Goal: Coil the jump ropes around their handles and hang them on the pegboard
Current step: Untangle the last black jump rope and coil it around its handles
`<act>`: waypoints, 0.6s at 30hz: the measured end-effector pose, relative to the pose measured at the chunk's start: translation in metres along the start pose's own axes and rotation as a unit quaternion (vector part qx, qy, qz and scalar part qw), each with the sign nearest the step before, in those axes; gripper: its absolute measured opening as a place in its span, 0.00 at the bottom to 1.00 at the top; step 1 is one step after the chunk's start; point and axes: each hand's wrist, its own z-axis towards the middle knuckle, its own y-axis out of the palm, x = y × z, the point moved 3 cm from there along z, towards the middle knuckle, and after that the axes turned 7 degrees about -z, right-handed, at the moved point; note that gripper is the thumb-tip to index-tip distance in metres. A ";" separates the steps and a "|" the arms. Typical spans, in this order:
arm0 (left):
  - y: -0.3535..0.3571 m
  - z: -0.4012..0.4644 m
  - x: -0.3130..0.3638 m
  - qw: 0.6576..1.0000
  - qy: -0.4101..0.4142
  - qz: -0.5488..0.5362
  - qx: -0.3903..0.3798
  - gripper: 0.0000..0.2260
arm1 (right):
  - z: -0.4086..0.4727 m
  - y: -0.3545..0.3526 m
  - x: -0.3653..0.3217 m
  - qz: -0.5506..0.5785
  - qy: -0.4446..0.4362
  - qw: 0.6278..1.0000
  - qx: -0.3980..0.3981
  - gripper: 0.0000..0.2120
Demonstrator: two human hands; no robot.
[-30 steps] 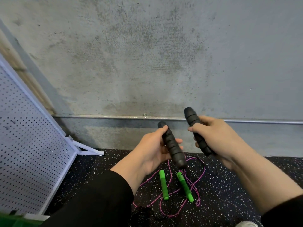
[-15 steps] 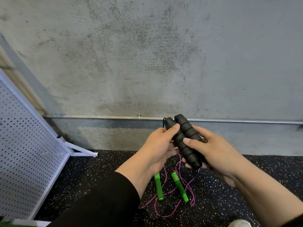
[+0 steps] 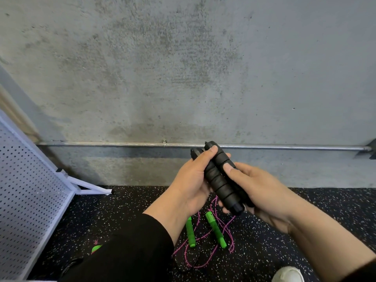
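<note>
A second ago the two black foam handles [image 3: 218, 178] were held apart, one in each hand. Now they lie pressed side by side, the left hand [image 3: 192, 180] and right hand [image 3: 258, 188] both wrapped around the pair.

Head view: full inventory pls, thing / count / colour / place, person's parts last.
black handles: 2, black ribbed foam, side by side, held in both hands
green handles: 2, green, on the floor below the hands
pink rope: 1, pink, loose on the floor around the green handles
pegboard: 1, white, leaning at left
pipe: 1, metal, along the wall
wall: grey concrete
floor: black, speckled
shoe: 1, white, bottom right
left hand: grips the black handles
right hand: grips the black handles
</note>
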 end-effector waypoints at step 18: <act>-0.012 -0.007 0.045 0.944 0.165 0.243 0.151 0.27 | 0.024 0.004 0.011 0.303 0.044 0.930 -0.205 0.29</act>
